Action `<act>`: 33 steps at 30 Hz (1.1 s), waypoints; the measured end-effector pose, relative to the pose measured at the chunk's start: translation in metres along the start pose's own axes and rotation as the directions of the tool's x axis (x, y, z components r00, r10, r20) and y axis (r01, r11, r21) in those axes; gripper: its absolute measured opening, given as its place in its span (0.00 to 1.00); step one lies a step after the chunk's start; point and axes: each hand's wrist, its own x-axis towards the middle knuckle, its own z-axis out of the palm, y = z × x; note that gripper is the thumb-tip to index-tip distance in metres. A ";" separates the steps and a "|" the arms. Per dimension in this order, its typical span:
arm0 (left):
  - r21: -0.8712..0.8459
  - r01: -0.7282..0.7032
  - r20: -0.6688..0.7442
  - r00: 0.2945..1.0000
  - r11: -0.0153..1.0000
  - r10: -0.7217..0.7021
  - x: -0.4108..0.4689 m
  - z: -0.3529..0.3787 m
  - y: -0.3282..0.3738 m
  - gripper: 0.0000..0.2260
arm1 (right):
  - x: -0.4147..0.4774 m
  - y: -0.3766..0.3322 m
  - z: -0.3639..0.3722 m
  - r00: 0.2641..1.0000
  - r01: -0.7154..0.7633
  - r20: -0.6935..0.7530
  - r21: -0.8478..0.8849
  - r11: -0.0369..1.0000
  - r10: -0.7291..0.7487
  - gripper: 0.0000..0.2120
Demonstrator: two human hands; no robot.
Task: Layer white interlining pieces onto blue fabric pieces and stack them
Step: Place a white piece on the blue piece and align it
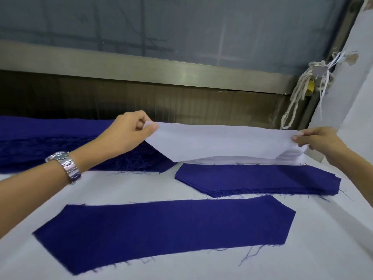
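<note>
Both hands pinched one white interlining aloft, left hand at its left end, right hand at its right, over the far white stack; a single blue piece lay nearest.

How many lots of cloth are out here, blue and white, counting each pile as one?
Blue: 3 (single blue piece, small blue stack, big blue pile).
White: 2 (held interlining piece, white stack beneath it).
Total: 5.

The white table carries a blue piece and blue stack.
</note>
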 end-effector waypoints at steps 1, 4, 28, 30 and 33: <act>-0.002 0.032 0.022 0.999 0.999 -0.032 -0.008 -0.007 -0.004 0.08 | -0.004 -0.004 0.000 0.999 -0.002 0.035 -0.024 1.000 0.002 0.05; -0.064 0.188 0.118 0.977 0.980 -0.179 -0.035 -0.028 -0.017 0.11 | -0.022 -0.017 0.001 0.989 0.016 0.150 -0.063 0.998 -0.006 0.03; 0.075 0.551 0.494 0.703 0.831 -0.511 -0.141 -0.085 -0.078 0.29 | -0.081 -0.005 0.015 0.415 0.160 0.902 -0.204 0.966 0.121 0.19; 0.077 0.544 0.490 0.709 0.836 -0.507 -0.144 -0.083 -0.080 0.29 | -0.083 -0.004 0.017 0.415 0.165 0.901 -0.212 0.963 0.127 0.19; 0.084 0.542 0.472 0.718 0.836 -0.512 -0.147 -0.079 -0.081 0.30 | -0.085 -0.002 0.019 0.422 0.153 0.897 -0.215 0.964 0.133 0.17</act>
